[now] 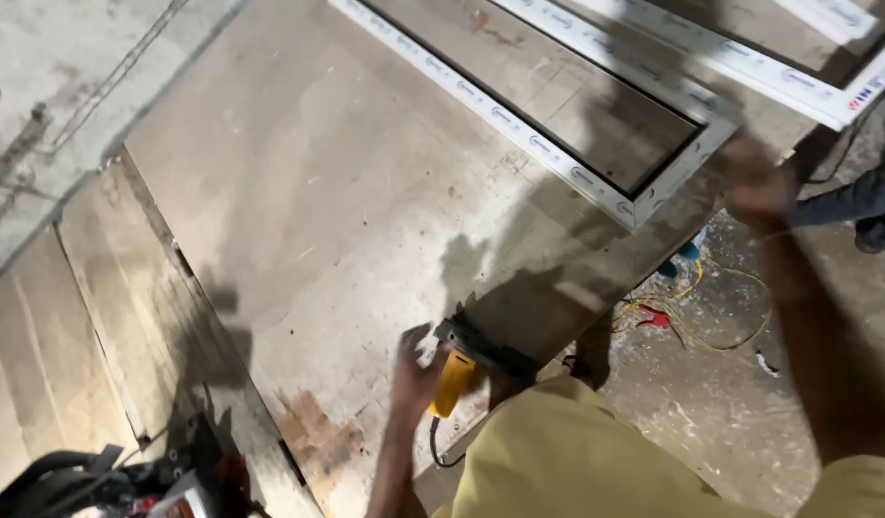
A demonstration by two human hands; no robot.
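Note:
My left hand [416,369] hovers with fingers spread at the left side of a yellow angle grinder [452,382]. The grinder lies on the plywood worktable [327,192] near its front edge, its black cord hanging down. My right hand [754,187] is blurred and reaches out just below the near corner of a white window frame [577,173] lying flat on the table. Whether it touches the frame is unclear. My yellow shirt fills the bottom of the view.
A second white frame [797,77] lies at the top right. Yellow and red wires [697,312] are strewn on the dusty floor to the right. Someone's leg in blue trousers [869,206] shows at the right edge. Dark tools [126,475] sit at the bottom left.

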